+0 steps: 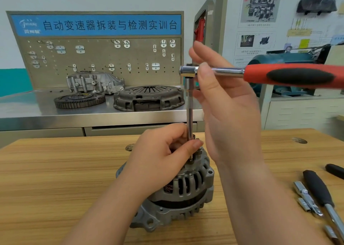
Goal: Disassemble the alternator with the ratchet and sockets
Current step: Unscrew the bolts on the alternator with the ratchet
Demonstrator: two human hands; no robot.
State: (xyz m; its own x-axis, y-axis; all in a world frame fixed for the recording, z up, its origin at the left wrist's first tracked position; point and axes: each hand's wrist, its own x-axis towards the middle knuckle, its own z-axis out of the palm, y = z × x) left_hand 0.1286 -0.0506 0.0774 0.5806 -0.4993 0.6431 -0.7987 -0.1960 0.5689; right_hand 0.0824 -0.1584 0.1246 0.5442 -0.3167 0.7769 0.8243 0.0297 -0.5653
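The alternator (178, 198) stands at lower centre on the wooden surface (55, 170). My left hand (163, 151) pinches the foot of the extension bar (189, 114), I think to keep it seated on top. At centre right, my right hand (223, 105) pinches the head of the ratchet (290, 76) to hold it upright.

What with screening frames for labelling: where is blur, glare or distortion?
Head view: sharp on the grey finned alternator; soft blur on the red-and-black ratchet handle and loose chrome sockets at right; wide-angle lean on the grey pegboard; no harsh glare.
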